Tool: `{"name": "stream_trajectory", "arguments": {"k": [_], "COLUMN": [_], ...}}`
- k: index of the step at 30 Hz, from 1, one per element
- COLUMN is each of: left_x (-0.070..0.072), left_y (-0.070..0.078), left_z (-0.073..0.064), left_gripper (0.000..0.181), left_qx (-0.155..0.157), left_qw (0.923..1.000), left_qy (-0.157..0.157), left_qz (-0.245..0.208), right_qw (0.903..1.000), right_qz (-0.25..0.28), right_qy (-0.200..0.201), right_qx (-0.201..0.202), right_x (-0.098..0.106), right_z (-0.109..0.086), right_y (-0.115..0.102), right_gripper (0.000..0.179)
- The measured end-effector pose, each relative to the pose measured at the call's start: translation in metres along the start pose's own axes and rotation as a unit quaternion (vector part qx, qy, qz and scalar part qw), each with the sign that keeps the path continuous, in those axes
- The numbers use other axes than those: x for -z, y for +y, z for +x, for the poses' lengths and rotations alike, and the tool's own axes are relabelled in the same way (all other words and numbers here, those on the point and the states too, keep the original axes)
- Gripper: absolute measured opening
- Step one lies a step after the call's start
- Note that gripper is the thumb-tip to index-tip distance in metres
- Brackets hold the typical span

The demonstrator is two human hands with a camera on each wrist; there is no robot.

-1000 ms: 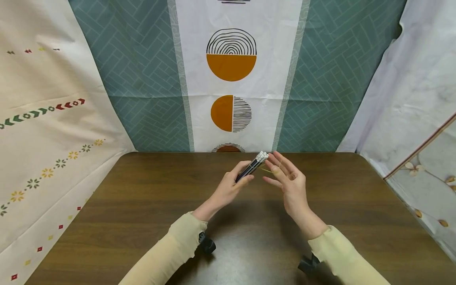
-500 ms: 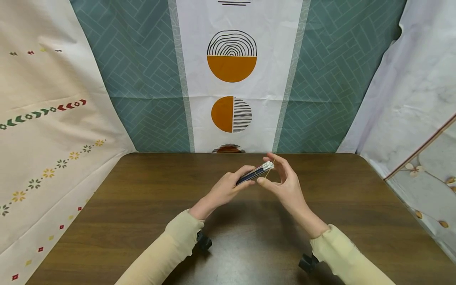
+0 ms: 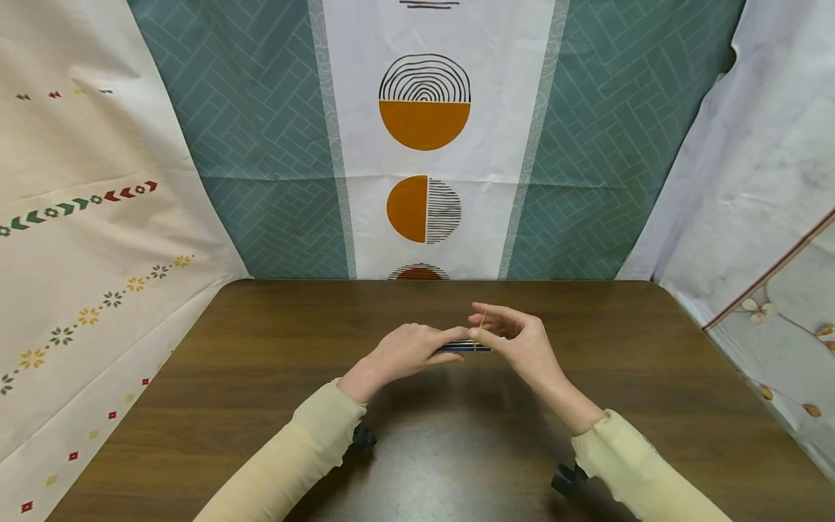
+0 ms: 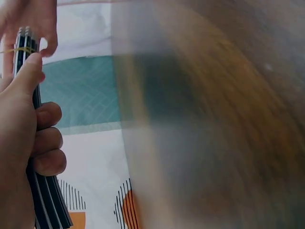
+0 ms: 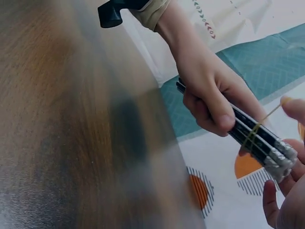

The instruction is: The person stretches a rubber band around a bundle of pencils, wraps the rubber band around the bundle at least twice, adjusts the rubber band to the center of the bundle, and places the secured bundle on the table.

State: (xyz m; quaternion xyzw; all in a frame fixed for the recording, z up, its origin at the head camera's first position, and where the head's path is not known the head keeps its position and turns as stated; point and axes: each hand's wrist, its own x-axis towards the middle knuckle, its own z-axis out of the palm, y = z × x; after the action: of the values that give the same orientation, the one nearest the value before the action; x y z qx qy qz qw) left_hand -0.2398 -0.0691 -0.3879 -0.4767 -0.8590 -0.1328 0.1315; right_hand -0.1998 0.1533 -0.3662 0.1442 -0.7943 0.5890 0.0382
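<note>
My left hand grips a bundle of dark pencils with silvery-white ends, held almost level above the table. In the left wrist view its fingers curl round the pencils, thumb pointing toward the capped ends. A thin yellowish rubber band circles the bundle near those ends. My right hand is beside the capped ends and holds a stretched loop of the band, drawn out from the bundle to a fingertip. The far ends of the pencils are partly hidden by my left hand in the head view.
Beneath both hands lies a brown wooden table. Patterned cloth hangs behind its far edge, with pale cloths along the sides. A dark wrist-worn device sits under the right sleeve.
The bundle has turned from steeply slanted to nearly level and come lower. My right hand, earlier with spread fingers, has moved down and pulls the rubber band at the capped ends.
</note>
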Motion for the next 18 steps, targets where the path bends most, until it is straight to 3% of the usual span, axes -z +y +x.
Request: {"name": "stream_trajectory", "arguments": {"k": [5,9,13,18], "left_x": [-0.003,-0.007,-0.007,-0.006], "left_y": [0.003,0.007,0.014,0.022], "left_z": [-0.003,-0.004,-0.003,-0.003], "left_gripper": [0.046,0.037,0.033,0.035], "left_qx": [-0.024,-0.046,-0.072,-0.076], "left_qw": [0.9982,0.9949,0.9933,0.9938], "left_qy": [-0.054,-0.09,-0.089,-0.071], "left_qz": [0.008,-0.002,-0.016,-0.04], "right_qw": [0.9979,0.9967,0.997,0.9952], "right_qz": [0.017,0.007,-0.006,-0.006], "right_qy": [-0.049,-0.065,-0.05,-0.032], "right_qx": [-0.038,-0.049,-0.058,-0.093], "right_x": [0.002,0.004,0.003,-0.001], "right_z": [0.002,0.008,0.017,0.025], "right_y": [0.005,0.013,0.024,0.031], "right_gripper": [0.048,0.047,0.042,0.039]}}
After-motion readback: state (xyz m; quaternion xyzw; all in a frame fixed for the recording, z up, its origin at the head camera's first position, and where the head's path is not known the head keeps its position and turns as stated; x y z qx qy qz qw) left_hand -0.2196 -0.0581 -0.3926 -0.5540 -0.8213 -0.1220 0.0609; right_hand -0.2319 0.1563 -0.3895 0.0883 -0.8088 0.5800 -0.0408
